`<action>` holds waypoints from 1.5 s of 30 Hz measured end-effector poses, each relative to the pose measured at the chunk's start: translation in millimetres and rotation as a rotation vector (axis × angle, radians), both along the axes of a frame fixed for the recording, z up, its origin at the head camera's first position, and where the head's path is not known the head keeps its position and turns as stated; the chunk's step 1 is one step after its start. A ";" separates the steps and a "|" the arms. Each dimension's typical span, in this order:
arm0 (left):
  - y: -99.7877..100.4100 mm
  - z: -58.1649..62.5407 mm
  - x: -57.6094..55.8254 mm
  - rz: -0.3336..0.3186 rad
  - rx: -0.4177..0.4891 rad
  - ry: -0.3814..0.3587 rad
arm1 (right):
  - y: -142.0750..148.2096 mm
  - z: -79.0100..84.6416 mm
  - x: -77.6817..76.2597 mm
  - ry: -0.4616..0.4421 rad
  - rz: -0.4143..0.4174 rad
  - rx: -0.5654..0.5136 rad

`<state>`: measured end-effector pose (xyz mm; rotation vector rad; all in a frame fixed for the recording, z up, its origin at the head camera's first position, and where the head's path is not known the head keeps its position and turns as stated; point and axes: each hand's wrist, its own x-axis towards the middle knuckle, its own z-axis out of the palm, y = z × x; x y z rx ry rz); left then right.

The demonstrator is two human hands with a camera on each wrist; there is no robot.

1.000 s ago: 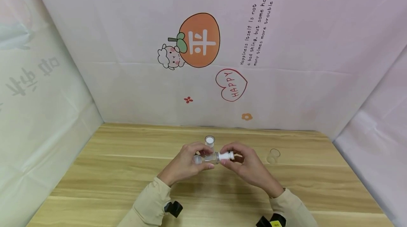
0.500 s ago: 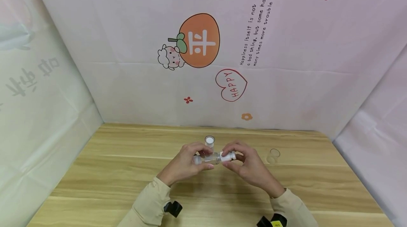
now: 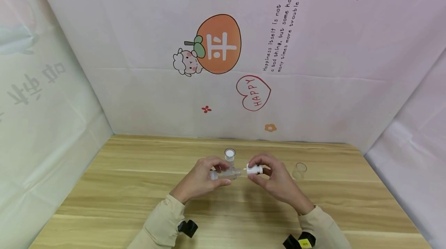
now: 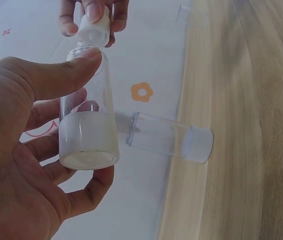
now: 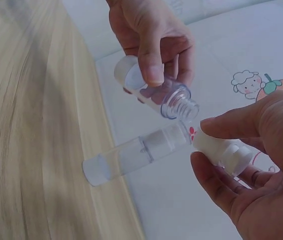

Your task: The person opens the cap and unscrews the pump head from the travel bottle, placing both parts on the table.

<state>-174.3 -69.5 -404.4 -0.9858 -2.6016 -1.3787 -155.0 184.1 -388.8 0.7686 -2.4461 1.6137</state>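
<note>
My left hand (image 3: 203, 177) grips a clear bottle (image 4: 89, 125) lying sideways, its white inner base toward the palm and its threaded neck (image 5: 185, 109) pointing right. Between the thumb and fingers of my right hand (image 3: 275, 177) is a white pump head (image 3: 254, 169), held off the neck with a small gap. A thin stem sticks out of the pump head toward the neck in the head view. Just behind the hands, a second clear bottle (image 5: 124, 161) with a white base stands upright on the table; the left hand partly hides it in the head view.
A clear cap (image 3: 299, 171) stands on the wooden table (image 3: 139, 187), right of my right hand. Printed white cloth (image 3: 156, 98) rises at the table's back edge, and more cloth hangs at both sides.
The white pump head has come away from the bottle neck, moving right with my right hand, so a gap now shows. My left hand and the bottle shifted slightly left.
</note>
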 end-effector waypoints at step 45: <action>-6.2 4.7 2.2 0.046 0.040 -0.016 | -2.5 -65.3 -42.9 -0.112 -0.174 0.244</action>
